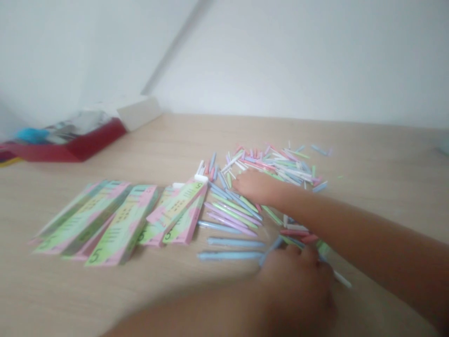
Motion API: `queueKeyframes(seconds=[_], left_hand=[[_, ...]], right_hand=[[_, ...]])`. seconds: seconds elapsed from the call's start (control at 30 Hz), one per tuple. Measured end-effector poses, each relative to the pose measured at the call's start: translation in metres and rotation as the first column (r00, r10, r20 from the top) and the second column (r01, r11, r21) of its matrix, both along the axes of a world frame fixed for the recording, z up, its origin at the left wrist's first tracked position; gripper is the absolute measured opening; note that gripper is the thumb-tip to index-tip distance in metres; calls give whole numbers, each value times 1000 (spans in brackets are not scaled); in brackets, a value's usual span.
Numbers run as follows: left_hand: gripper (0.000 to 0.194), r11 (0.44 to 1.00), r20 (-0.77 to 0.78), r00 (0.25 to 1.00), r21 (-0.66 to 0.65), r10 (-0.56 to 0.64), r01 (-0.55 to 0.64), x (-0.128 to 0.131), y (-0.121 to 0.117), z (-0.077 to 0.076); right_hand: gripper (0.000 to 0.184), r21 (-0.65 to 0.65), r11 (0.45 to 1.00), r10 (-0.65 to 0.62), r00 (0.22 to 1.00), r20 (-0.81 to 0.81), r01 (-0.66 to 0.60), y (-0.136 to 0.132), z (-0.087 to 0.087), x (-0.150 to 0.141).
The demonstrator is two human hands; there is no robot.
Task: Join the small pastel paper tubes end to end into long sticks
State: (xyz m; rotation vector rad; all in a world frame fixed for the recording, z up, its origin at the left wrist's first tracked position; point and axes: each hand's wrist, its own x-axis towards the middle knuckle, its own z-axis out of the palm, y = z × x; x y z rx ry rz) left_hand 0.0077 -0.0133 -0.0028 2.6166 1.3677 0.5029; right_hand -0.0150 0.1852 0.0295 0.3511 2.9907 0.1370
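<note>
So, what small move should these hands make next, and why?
Probably the left hand should slide the pale blue paper stick it touches beside the parallel blue sticks, because those lie in a row, apart from the mixed pastel pile under the right hand.

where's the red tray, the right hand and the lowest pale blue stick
red tray (70, 150): head view, on its front wall
right hand (254, 185): head view, on the back of the hand
pale blue stick (229, 255): head view, on the middle of the stick

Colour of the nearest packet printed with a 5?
The packet is pale green with pink patches; head view shows it best.
</note>
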Motion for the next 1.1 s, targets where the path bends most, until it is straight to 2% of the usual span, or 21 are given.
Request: queueKeyframes(seconds=[0.17,0.33,0.43,0.53,0.63,0.77,0.93,1.1], left_hand=[[38,999,3,1000,41,12,-12,1,-1,-2],[35,991,27,1000,130,10,-13,3,-1,-4],[35,989,38,999,150,4,-10,3,0,-6],[37,982,24,1000,190,-1,-4,3,1,-7],[36,980,37,999,201,-6,-2,3,1,-6],[32,987,40,999,161,-11,5,3,1,-3],[33,989,46,999,150,-13,6,4,1,-3],[35,995,57,998,94,-38,33,2,2,-2]], right_hand=[[30,14,995,-101,995,-17,101,10,-4,-11],[25,-4,980,-199,976,-86,199,31,-4,-26],[32,-21,966,-259,958,-120,258,42,-7,-35],[35,-40,957,-291,945,-148,288,52,-10,-41],[28,-71,958,-285,949,-134,278,58,-9,-42],[13,-125,966,-236,967,-91,224,62,-5,-32],[25,-146,966,-231,964,-129,212,61,1,-7],[25,-161,965,-226,969,-105,207,57,7,28]])
